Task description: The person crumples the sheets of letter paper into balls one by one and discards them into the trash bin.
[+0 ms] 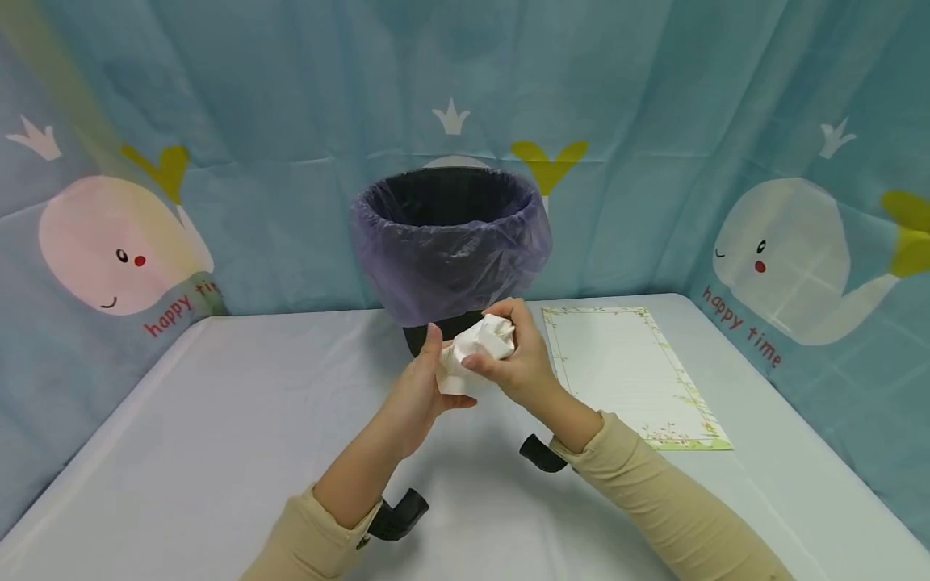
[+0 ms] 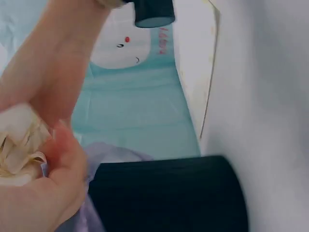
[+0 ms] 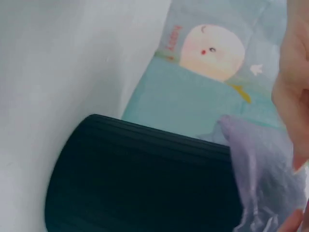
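Note:
In the head view, a crumpled sheet of white paper [image 1: 485, 340] is held between both hands in front of the bin. The right hand [image 1: 525, 363] grips it from the right, thumb on the near side and fingers curled over the top. From the left, the left hand [image 1: 420, 395] holds its lower part, with the thumb pointing up and the other fingers partly hidden behind the paper. The left wrist view shows folds and creases in the paper [image 2: 19, 150] close up at the left edge. The right wrist view catches only parts of the hands at its right edge.
Behind the hands stands a black bin [image 1: 416, 337] lined with a purple plastic bag [image 1: 450, 266]. A bordered sheet of writing paper [image 1: 617, 371] lies flat on the white table [image 1: 218, 428], right of the bin. Blue whale-print curtain [image 1: 291, 202] surrounds the table.

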Action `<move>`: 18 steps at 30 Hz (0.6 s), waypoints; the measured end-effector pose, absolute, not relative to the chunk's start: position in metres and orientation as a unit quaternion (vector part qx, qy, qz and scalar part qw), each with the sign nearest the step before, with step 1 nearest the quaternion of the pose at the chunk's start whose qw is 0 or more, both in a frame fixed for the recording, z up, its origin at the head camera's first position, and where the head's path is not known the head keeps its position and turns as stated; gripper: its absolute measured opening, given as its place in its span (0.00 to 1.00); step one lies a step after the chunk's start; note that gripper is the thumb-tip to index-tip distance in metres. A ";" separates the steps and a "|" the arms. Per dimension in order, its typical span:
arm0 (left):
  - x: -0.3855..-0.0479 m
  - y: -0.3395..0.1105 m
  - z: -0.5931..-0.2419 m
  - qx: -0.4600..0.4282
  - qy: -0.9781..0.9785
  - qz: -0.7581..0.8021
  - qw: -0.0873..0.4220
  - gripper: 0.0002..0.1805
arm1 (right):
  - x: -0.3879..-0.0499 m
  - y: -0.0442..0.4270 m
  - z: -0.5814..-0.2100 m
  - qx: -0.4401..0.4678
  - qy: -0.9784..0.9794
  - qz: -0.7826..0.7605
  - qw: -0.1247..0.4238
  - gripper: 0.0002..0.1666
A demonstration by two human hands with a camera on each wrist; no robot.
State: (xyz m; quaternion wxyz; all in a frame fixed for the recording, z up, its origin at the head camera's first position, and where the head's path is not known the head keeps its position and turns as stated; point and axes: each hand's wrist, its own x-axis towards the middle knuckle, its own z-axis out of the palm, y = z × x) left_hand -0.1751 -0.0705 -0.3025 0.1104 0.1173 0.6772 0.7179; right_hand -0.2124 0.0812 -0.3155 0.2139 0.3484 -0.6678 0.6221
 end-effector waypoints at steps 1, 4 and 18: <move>-0.174 -0.071 -0.304 0.133 0.686 0.709 0.093 0.48 | -0.212 0.080 -0.314 0.320 -0.665 0.641 0.209 0.57; -0.173 -0.072 -0.311 0.175 0.708 0.684 0.028 0.51 | -0.210 0.076 -0.309 0.286 -0.667 0.659 0.197 0.60; -0.178 -0.078 -0.309 0.192 0.734 0.639 -0.126 0.33 | -0.203 0.084 -0.297 0.388 -0.635 0.666 0.045 0.47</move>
